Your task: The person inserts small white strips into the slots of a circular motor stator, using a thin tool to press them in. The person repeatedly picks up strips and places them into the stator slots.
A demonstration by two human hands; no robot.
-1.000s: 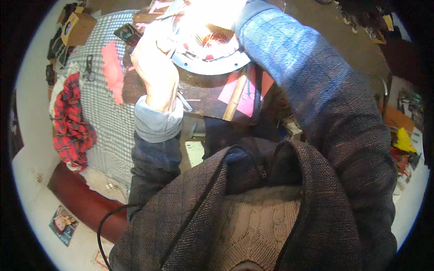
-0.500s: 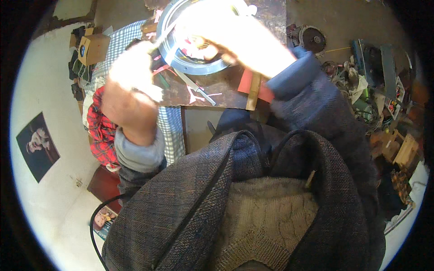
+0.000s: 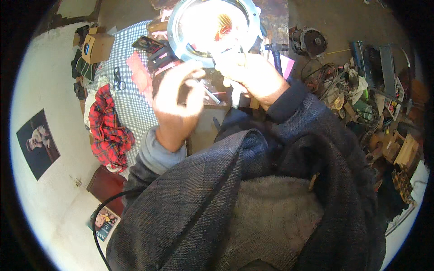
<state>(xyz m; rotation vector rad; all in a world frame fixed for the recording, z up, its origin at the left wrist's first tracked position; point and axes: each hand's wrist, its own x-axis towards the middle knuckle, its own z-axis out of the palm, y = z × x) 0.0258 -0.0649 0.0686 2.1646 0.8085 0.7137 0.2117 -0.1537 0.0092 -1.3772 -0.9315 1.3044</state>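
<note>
A round grey metal housing [image 3: 175, 43] with copper wire windings [image 3: 224, 26] inside lies on the dark board; strong light washes out much of its interior. My right hand [image 3: 253, 77] is closed at its near rim, and a pale strip [image 3: 236, 95] hangs below the fingers; glare blurs the grip. My left hand [image 3: 176, 97] is raised left of it, fingers curved and apart from the thumb, with nothing visible between them. Partly behind the left hand lies a knife [image 3: 211, 95] on the board.
A hammer [image 3: 276, 56] lies right of the housing. Pink sheet pieces [image 3: 141, 77], scissors [image 3: 119, 79] and a red plaid cloth [image 3: 108, 128] lie on the checked cloth [image 3: 131, 119] at left. Another round motor part [image 3: 312, 43] and tangled wires [image 3: 327, 81] lie on the floor at right.
My left hand has moved right and nearer to me. The right hand has drawn back from over the housing to its near rim, uncovering the windings and the hammer.
</note>
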